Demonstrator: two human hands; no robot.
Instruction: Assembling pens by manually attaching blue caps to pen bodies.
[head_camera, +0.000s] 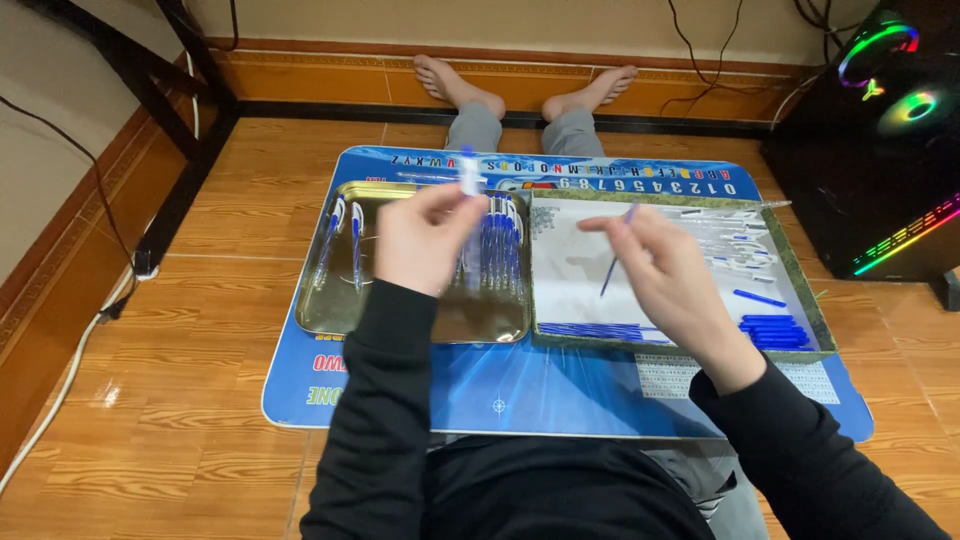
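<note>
Down on the wooden floor (200, 300) lies a blue mat (560, 390) printed with letters and digits, and the person sits at its near edge with legs stretched out under it, bare feet (525, 85) against the far wall. On the mat's left half stands a shiny metal tray (340, 310) holding finished blue pens (500, 245) in a row, with two more pens (345, 235) apart at its left side. Just beside it on the right is a green-rimmed tray (815, 320) lined in white, carrying clear pen barrels (735, 235) at the far end, a stack of blue caps (770, 330) at the right and a row of blue refills (590, 330) along the near edge. A dark computer case (885, 120) with coloured glowing fans stands at the right, and cables run along the left wall.

The left hand (425, 240) hovers over the metal tray, fingers curled shut around a clear pen barrel (469, 185) held upright, its top poking above the thumb; it partly hides the row of pens behind. The right hand (665, 265) is raised over the white tray, thumb and forefinger pinched on a thin blue refill (615, 255), which slants down and to the left below the fingers. The two hands are apart, barrel and refill not touching.
</note>
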